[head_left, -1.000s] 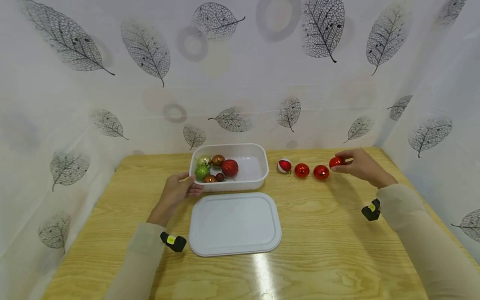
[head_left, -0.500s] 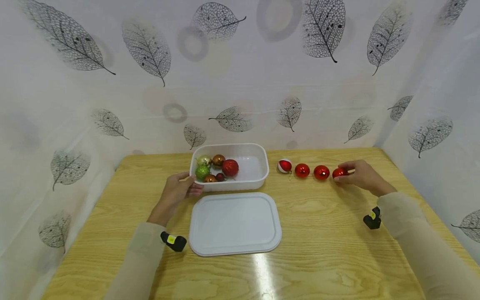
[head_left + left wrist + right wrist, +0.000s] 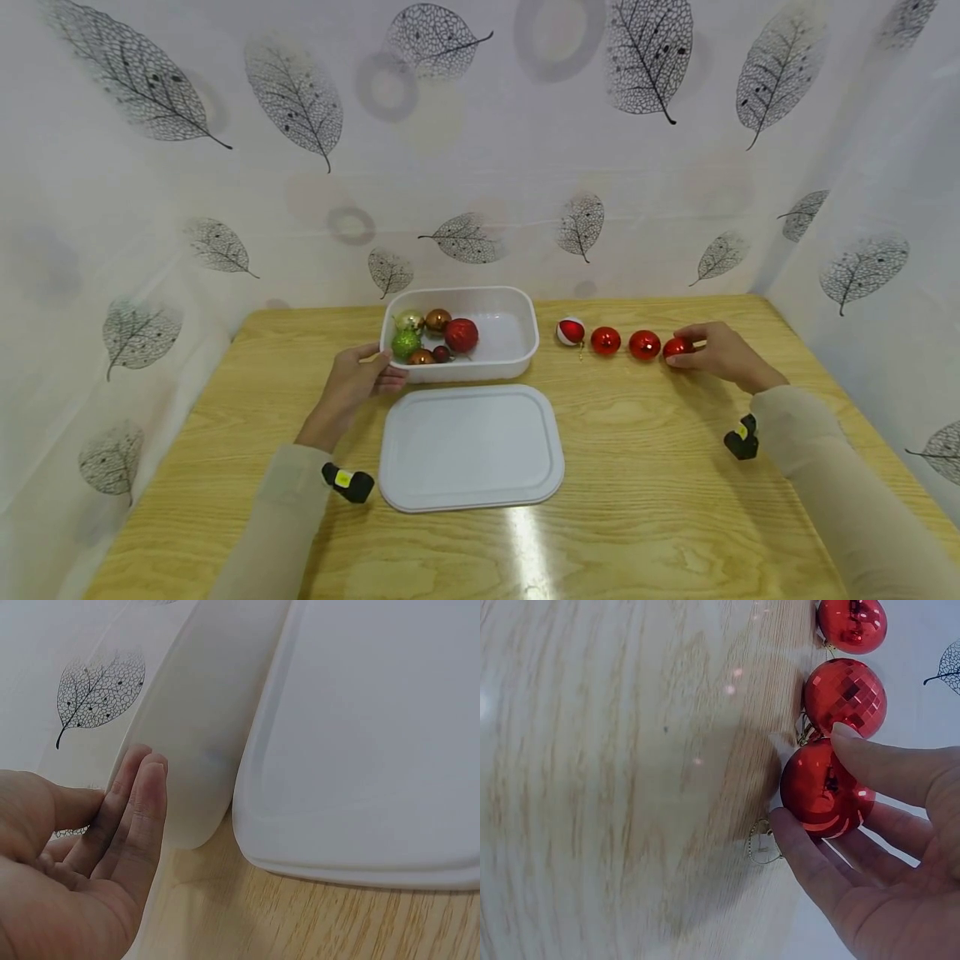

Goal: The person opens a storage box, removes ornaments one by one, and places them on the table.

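At the near left corner of a white plastic box [image 3: 506, 367], my left hand [image 3: 355, 383] pinches the rim between thumb and fingers; the left wrist view shows the box wall [image 3: 202, 720] against those fingers. Several Christmas balls lie in the box, among them a large red one [image 3: 461, 335] and a green glittery one [image 3: 406, 344]. On the right, my right hand [image 3: 720, 357] grips a shiny red Christmas ball [image 3: 817, 787] at the end of a row on the table. Beside it sits a faceted red ball [image 3: 846, 697], then a smooth red ball [image 3: 605, 341] and a red-and-white ball [image 3: 570, 332].
A white lid [image 3: 472, 450] lies flat on the wooden table [image 3: 637, 500] just in front of the box. Behind the table hangs a white curtain [image 3: 480, 167] with leaf prints, which also runs along both sides.
My right hand has lowered the red ball toward me, down to the row's right end beside the faceted ball. The left hand stays on the box rim.
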Demonstrator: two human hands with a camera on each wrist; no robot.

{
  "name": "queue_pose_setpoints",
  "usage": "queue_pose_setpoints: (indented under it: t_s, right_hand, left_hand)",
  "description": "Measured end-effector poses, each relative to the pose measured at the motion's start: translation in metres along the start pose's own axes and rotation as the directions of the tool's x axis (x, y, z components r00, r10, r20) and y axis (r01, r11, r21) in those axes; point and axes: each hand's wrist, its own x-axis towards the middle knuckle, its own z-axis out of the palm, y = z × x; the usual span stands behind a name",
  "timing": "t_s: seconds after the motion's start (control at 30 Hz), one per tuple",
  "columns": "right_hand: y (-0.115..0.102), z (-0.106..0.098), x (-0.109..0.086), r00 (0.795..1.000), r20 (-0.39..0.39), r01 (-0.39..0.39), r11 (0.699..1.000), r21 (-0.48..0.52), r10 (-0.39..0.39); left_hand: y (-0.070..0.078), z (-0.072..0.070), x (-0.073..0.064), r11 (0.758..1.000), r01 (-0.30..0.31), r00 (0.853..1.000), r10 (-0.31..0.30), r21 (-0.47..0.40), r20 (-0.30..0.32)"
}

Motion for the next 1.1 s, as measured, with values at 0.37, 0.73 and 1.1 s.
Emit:
queue_pose_setpoints:
  t_s: [0.37,0.73,1.1]
  right_hand:
    - [-0.001,-0.006,-0.004,1.000,-0.006,0.009,1.000,0.003,-0.009]
    - [-0.012,-0.021,-0.007,1.000,-0.006,-0.003,1.000,0.022,0.003]
    - [-0.048,-0.031,0.000,0.998,-0.038,0.046,0.999,-0.026,-0.047]
  left_hand:
    - [-0.001,0.001,0.003,1.000,-0.008,1.000,0.008,-0.011,0.011]
    - [-0.002,0.001,0.002,1.000,0.003,1.000,-0.003,0.014,0.001]
    - [-0.002,0.000,0.003,1.000,0.001,1.000,-0.001,0.001,-0.001]
